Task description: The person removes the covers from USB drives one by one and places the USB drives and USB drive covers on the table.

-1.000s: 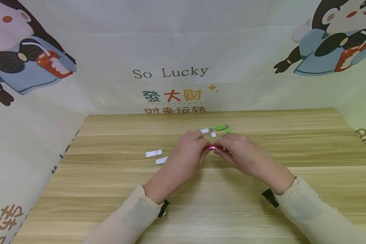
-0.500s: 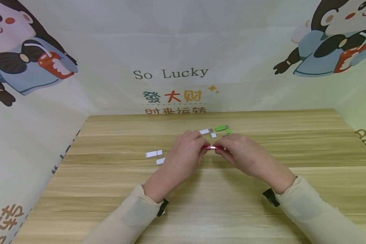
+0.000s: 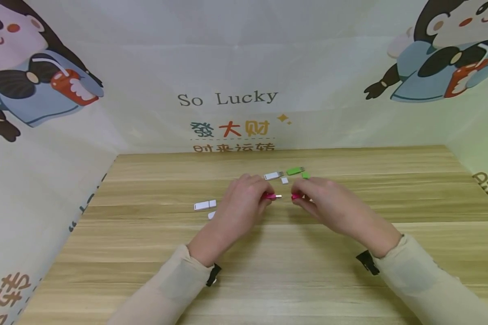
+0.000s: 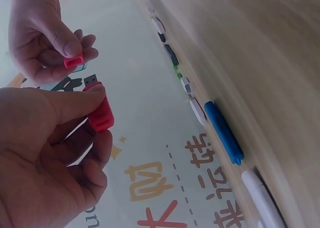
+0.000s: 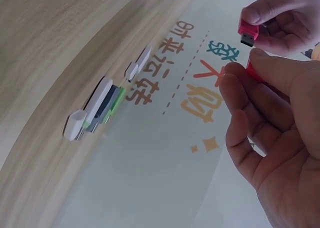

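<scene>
Between thumb and fingers of my left hand (image 3: 246, 198) is a pinkish-red USB flash drive (image 4: 103, 113). Its metal plug is bare and points toward the right hand. My right hand (image 3: 329, 201) pinches the small red cap (image 4: 74, 61) of that drive. A narrow gap separates cap and plug in the head view. Both hands are raised above the wooden table (image 3: 284, 280). In the right wrist view the cap (image 5: 253, 71) is mostly covered by the fingers, while the drive (image 5: 247, 32) shows its plug end.
Behind the hands lie an uncapped white drive (image 3: 273, 175), a white cap (image 3: 284, 180), a green drive (image 3: 295, 170) and a green cap (image 3: 305, 175). A capped white drive (image 3: 205, 205) lies at left. The left wrist view also shows a blue stick (image 4: 223, 133) and a dark piece (image 4: 171, 54).
The red cap has come off the flash drive. My left hand has moved slightly left with the drive, and my right hand slightly right with the cap, baring the plug.
</scene>
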`<state>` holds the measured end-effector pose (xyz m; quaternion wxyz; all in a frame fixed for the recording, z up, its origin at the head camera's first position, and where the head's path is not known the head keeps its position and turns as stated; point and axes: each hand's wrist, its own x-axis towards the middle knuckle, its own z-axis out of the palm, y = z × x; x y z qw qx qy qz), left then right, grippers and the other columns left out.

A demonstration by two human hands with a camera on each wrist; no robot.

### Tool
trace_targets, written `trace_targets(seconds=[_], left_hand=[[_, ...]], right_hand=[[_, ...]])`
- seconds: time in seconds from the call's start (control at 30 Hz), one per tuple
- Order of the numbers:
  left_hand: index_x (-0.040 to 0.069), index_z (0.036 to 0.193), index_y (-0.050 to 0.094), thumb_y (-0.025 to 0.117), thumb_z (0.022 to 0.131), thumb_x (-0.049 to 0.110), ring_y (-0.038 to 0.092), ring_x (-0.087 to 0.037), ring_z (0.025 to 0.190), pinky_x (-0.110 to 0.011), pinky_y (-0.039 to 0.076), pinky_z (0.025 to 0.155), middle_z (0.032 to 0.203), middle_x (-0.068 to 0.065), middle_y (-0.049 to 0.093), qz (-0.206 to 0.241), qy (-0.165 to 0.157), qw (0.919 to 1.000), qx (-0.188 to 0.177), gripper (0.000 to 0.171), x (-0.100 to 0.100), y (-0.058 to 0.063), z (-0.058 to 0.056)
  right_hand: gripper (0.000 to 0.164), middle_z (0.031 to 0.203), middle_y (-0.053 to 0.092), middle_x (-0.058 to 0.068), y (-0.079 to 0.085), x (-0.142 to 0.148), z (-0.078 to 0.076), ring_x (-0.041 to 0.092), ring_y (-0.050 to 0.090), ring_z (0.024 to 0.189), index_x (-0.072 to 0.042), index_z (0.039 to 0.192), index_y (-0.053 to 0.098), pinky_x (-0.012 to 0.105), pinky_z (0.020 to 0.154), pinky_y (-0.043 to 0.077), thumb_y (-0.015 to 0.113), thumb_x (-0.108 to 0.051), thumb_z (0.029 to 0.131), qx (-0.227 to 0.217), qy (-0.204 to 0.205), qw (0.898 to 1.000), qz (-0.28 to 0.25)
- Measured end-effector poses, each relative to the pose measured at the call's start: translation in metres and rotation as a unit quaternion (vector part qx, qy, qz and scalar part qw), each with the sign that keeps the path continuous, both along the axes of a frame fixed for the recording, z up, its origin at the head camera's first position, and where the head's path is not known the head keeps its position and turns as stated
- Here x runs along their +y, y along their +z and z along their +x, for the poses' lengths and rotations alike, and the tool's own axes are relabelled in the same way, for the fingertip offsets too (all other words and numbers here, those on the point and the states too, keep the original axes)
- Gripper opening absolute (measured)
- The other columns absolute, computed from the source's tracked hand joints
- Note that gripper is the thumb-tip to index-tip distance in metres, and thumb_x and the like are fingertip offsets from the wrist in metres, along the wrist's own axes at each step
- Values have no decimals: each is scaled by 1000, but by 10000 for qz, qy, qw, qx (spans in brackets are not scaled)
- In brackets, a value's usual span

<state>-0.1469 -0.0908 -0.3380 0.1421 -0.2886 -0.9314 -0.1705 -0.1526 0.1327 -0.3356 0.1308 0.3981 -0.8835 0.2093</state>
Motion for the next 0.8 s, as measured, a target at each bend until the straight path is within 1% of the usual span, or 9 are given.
trace_targets(seconds=[0.23,0.4,0.6,0.8], left_hand=[[16,95,74,76,88,16,55,-11,83,-26,46,79,90,7,66,111,43,9997,-222,7,2,-2,-5],[16,96,76,77,87,15,54,-9,83,-24,47,79,88,8,63,164,66,9991,-379,9,5,-4,-11],[15,98,76,74,89,12,55,-9,83,-24,48,79,89,7,61,43,167,9981,-592,10,9,-6,-22],[15,102,76,70,92,10,54,-10,84,-24,48,79,91,5,59,-91,329,9949,-946,13,14,-9,-33]], right_hand=[[14,83,64,-5,-3,10,1,9,58,73,-13,96,64,25,63,50,75,-10,88,249,-46,9997,37],[16,84,64,-4,-4,18,3,10,58,71,-12,98,66,26,61,49,77,-10,85,485,-69,9988,61],[15,86,67,-2,-3,23,4,12,58,70,-13,95,67,28,60,48,78,-10,84,736,-34,9973,48],[15,85,66,-4,-2,27,5,11,58,73,-13,93,68,29,63,49,79,-11,83,869,34,9962,8]])
